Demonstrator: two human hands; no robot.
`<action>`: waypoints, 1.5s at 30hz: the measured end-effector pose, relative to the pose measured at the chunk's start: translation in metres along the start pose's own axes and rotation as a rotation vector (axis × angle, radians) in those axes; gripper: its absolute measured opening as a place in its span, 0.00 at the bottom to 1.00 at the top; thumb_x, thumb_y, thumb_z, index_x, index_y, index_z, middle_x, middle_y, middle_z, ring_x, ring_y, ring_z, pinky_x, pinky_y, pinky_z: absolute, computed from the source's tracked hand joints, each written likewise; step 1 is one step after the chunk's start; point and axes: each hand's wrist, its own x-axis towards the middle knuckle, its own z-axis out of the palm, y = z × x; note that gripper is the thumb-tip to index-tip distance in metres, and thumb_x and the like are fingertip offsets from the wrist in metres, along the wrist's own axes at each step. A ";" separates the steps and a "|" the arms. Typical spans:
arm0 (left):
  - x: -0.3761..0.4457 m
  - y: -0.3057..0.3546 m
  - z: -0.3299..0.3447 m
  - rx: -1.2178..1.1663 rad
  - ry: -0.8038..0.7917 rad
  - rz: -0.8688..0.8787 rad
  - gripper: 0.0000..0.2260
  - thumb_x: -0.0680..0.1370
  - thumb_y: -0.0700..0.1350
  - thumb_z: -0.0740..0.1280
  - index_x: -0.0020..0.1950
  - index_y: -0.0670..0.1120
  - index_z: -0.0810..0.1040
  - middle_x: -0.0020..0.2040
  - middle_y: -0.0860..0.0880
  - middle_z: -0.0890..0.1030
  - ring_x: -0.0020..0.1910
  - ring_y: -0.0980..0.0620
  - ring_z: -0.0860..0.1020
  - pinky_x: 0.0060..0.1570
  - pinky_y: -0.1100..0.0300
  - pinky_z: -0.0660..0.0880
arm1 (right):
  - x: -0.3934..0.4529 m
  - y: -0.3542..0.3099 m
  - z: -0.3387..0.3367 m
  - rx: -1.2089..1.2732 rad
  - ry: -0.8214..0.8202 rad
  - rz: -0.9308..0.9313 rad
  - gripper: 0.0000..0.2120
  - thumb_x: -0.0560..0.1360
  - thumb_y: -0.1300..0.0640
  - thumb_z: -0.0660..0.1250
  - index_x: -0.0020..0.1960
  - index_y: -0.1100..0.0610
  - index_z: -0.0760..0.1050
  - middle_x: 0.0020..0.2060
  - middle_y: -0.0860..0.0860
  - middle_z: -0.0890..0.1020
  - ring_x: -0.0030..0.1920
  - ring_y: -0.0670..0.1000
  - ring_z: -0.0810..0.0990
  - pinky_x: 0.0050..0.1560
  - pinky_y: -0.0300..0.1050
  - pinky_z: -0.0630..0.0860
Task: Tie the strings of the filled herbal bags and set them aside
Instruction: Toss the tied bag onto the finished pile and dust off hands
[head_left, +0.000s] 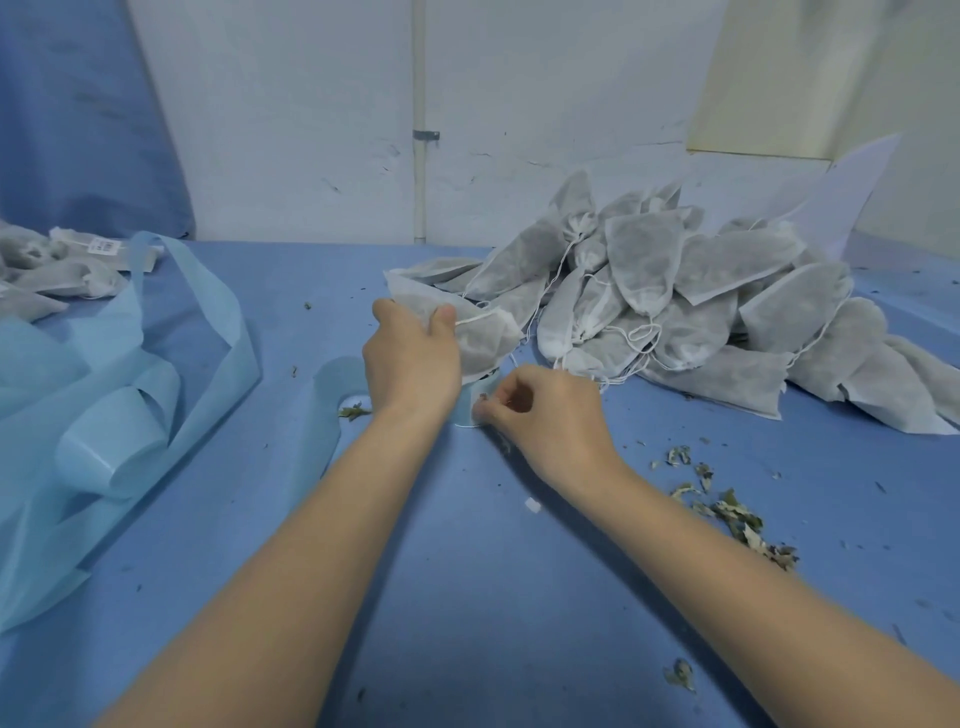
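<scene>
The left hand (410, 358) gripped a filled white non-woven herbal bag (480, 340) near the middle of the blue cloth-covered tabletop (493, 571), thumb pressed over its gathered mouth, where the thin white drawstring (475, 318) crossed. The bag appeared to rest on a small pale-blue cup (467, 410) beneath it. The right hand (545, 415) sat just beside the cup with its fingers curled in a pinch; what it pinched was too small to make out, though it was probably the loose string end.

A heaped pile of similar grey-white filled bags (701, 306) lay toward the far right edge, some touching the held bag. A smaller group of bags (57, 270) lay at the far left edge, next to crumpled light-blue fabric strips (130, 374).

Dried leaf crumbs (732, 514) scattered by the right edge suggested that the bags spill easily. If the thumb eased before a knot closed, the mouth could gape and shed herbs. A hard tug might also tip the cup, or snag strings trailing from the nearby pile.
</scene>
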 end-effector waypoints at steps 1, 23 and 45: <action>0.001 0.000 0.000 -0.002 -0.001 0.002 0.12 0.80 0.50 0.61 0.51 0.43 0.63 0.58 0.39 0.76 0.54 0.42 0.73 0.39 0.60 0.60 | -0.003 -0.002 0.001 -0.011 -0.014 -0.009 0.09 0.70 0.54 0.74 0.35 0.51 0.75 0.31 0.45 0.79 0.35 0.45 0.76 0.37 0.30 0.68; -0.014 0.003 -0.001 -0.261 -0.289 0.297 0.03 0.73 0.47 0.72 0.43 0.52 0.79 0.38 0.57 0.82 0.40 0.54 0.79 0.45 0.57 0.75 | -0.011 -0.011 -0.074 0.063 0.157 -0.298 0.09 0.67 0.52 0.77 0.36 0.43 0.77 0.58 0.44 0.72 0.55 0.47 0.65 0.54 0.21 0.56; -0.033 0.016 0.005 -0.472 -0.604 0.259 0.14 0.67 0.30 0.73 0.50 0.42 0.79 0.44 0.48 0.84 0.42 0.52 0.82 0.44 0.61 0.79 | -0.003 0.003 -0.076 0.609 0.106 -0.075 0.03 0.73 0.52 0.71 0.46 0.48 0.80 0.40 0.41 0.84 0.43 0.39 0.81 0.40 0.33 0.75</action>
